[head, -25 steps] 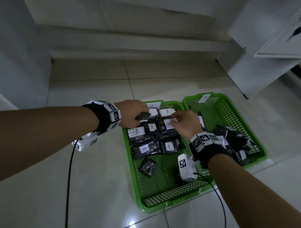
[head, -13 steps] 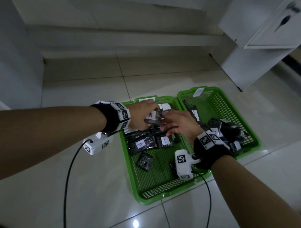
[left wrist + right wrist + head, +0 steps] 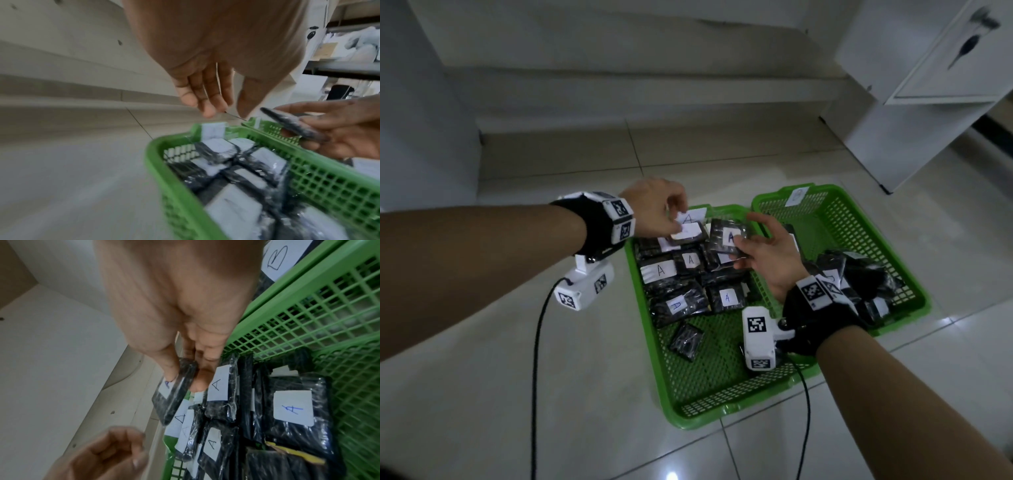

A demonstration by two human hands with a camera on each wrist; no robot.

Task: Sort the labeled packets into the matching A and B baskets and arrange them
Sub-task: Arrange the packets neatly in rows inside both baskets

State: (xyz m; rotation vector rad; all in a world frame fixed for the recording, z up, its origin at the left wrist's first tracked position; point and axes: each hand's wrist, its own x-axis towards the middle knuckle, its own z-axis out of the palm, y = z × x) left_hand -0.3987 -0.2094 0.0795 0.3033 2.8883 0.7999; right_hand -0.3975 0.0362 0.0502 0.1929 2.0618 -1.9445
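— Pinching what, the right hand (image 3: 770, 253)?
— A black plastic-wrapped packet with a white "A" label (image 3: 727, 240), held above the left green mesh basket (image 3: 709, 404).
— The left hand (image 3: 654, 212)?
— Fingers loosely curled over the basket's far end, holding nothing.

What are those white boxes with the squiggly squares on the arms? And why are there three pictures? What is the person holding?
Those white boxes are little cameras strapped to a person's wrists. One picture comes from a camera on the person's head, looking down. The other two come from the wrist cameras, looking along each hand.

On the tiled floor sit two green baskets side by side. The left basket holds black packets with white stickers marked A. The right basket holds a heap of black packets; one sticker there reads B.

The right hand pinches one packet marked A above the left basket. The left hand holds nothing; its fingers hang loosely over the basket's far end.
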